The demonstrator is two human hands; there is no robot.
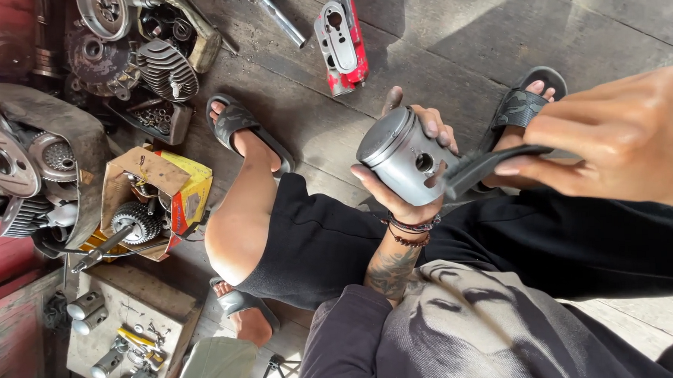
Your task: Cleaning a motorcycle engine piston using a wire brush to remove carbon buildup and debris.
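Observation:
My left hand (398, 203) grips a grey metal piston (399, 158) from below, with the fingers curled over its far side and the crown tilted to the upper left. My right hand (618, 138) comes in from the right and pinches a black flat-handled tool (488, 163). The tool's tip rests against the piston skirt, just beside the pin hole. Beaded bracelets circle my left wrist. Both hands are held above my lap, over black shorts.
Sandalled feet (239, 129) (524, 104) rest on the plank floor. A red and grey engine part (340, 40) lies ahead. To the left are a finned cylinder head (167, 68), a torn cardboard box (146, 173) holding a geared shaft, engine casings (22, 159) and a block (125, 323) with small parts.

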